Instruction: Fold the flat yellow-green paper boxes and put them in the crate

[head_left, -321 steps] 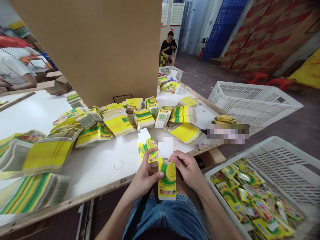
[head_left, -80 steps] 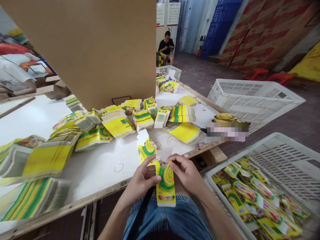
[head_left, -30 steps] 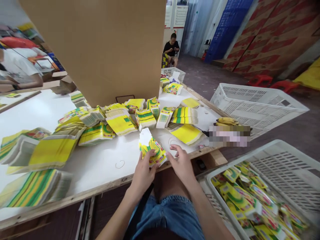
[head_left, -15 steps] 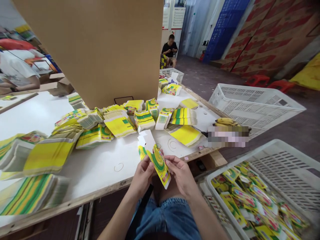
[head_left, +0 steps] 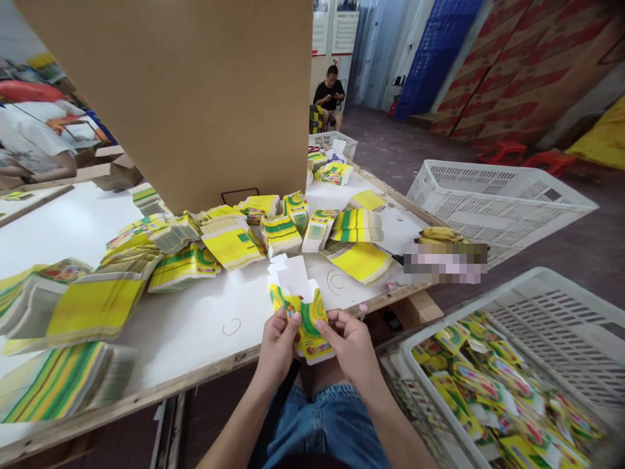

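Between my hands, at the table's near edge, is a yellow and green printed carton (head_left: 312,316) with white flaps at its far end. My left hand (head_left: 279,339) pinches its left side, thumb on top. On the right side my right hand (head_left: 349,335) grips it with the thumb pressed on the printed face. The carton looks fairly flat and wide, its print facing up. Just beyond it on the white table (head_left: 195,326) lie stacks of flat yellow cartons (head_left: 232,241), and more bundles (head_left: 95,303) spread to the left.
At my right stands a white plastic crate (head_left: 415,352) holding many printed cartons. Another white crate (head_left: 498,202) is behind it, near bananas (head_left: 439,236) on the table corner. A tall cardboard sheet (head_left: 195,98) rises behind the stacks. One person (head_left: 329,94) sits far back; another (head_left: 36,143) is at left.
The carton has turned from a narrow, slanted position to lie wider and flatter, its print facing up. My right thumb has moved onto its face.
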The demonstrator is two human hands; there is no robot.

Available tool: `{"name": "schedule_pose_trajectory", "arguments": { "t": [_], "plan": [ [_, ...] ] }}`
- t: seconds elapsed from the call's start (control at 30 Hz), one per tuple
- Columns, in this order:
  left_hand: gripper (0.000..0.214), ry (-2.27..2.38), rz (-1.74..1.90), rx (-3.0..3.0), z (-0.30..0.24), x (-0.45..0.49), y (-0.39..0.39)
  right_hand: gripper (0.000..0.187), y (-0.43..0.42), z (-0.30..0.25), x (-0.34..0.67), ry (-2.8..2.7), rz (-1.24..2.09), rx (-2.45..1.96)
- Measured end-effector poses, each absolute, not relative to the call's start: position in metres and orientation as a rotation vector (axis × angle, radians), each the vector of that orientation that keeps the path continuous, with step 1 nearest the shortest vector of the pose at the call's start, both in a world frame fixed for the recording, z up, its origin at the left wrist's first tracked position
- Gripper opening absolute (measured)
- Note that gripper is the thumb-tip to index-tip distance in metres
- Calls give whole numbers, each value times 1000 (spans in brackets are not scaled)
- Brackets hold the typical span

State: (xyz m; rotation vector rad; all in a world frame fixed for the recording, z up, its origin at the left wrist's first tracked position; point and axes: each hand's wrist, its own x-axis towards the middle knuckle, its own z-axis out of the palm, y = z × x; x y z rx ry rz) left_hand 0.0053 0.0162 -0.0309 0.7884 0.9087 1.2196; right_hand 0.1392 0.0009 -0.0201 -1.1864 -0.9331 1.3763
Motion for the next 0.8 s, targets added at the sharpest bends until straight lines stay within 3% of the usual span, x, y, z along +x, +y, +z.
{"name": "schedule_pose_trajectory", "arguments": {
  "t": [0.2, 0.27, 0.37, 0.57, 0.67, 0.8],
  "plan": [
    [64, 970, 1192, 897, -20, 1, 13, 33, 1, -26, 142, -1095, 1170, -1267],
    [70, 931, 1149, 948, -14, -3, 10, 46, 1, -21, 146, -1138, 1189, -1194],
    [68, 836, 1061, 1014, -5, -10, 8, 55, 3, -12, 153, -1189, 1272, -1054],
    [45, 664, 943, 955, -1, -15, 6, 22, 9, 0, 168, -1320, 1353, -1033],
    [42, 606, 936, 909, -7, -13, 3, 23, 10, 2, 172, -1398, 1237, -1114],
    [76, 572, 900, 846, -15, -12, 1, 30, 10, -1, 174, -1481, 1160, -1146]
  ]
}}
